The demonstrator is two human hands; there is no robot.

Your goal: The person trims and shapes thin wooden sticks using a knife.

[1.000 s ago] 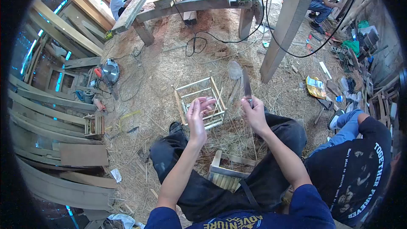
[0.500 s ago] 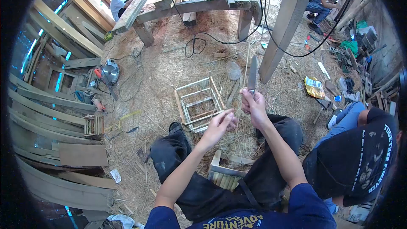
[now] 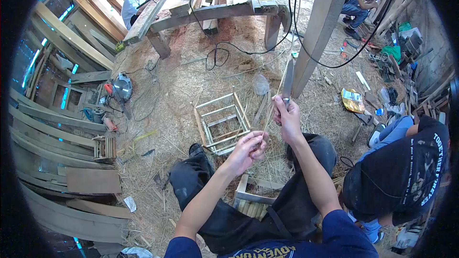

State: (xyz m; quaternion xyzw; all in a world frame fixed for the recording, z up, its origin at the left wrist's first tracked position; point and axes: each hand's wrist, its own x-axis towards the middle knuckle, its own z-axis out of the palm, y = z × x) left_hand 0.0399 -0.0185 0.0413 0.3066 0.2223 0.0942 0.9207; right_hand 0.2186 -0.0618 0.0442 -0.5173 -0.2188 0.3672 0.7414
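My right hand is closed around the handle of a knife, its blade pointing up and away from me. A thin pale strip, like split cane, runs beside the blade and past the right fingers toward my left hand. That left hand is curled with thumb and fingertips pinched at the strip's lower stretch. Beyond it, a small frame of thin wooden sticks sits on the floor. Between my legs is a wooden piece with a row of slats, partly hidden by my trousers.
Straw and shavings cover the floor. A wooden post rises ahead, with black cables hanging near it. A workbench stands at the back, a circular saw at left. A person in black sits close on my right; two others are farther off.
My left hand has shifted slightly down with its fingers more curled. The knife remains upright in my right hand, and the strip now lies closer along the blade. The view has shifted a little.
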